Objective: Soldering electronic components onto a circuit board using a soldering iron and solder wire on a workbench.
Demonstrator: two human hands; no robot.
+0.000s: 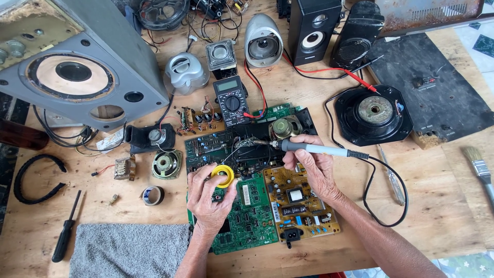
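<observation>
Across the wooden workbench (411,216) a whole pile of audio junk is spread out; biggest by far is the grey speaker cabinet (77,67) tipped over at the upper left, then the black flat panel (432,87) at the upper right, with a round black speaker driver (374,113) laid just beside it; a grey towel (128,249) is laid at the near edge.

Dead centre, a dark circuit board (221,146) is set behind a green circuit board (247,219) and a yellow-brown circuit board (301,206), side by side; a black multimeter (231,100) is parked just behind them.

Now the bit that matters: the soldering iron (314,149) is gripped pen-style in the right hand (314,170), fingers curled tight round the grey handle; its long axis is laid almost level, handle to the right, tip pointed left onto the dark board. A yellow solder spool (223,175) is pinched between thumb and fingertips of the left hand (208,198), which is rested on the green board; the iron tip is found up and to the right of that spool, so the right hand is nearer the joint.

Smaller stuff: a white label strip is seen on the green board's right side; a tape roll (153,195) and a black screwdriver (66,231) are left at the left, a paintbrush (479,170) at the far right.
</observation>
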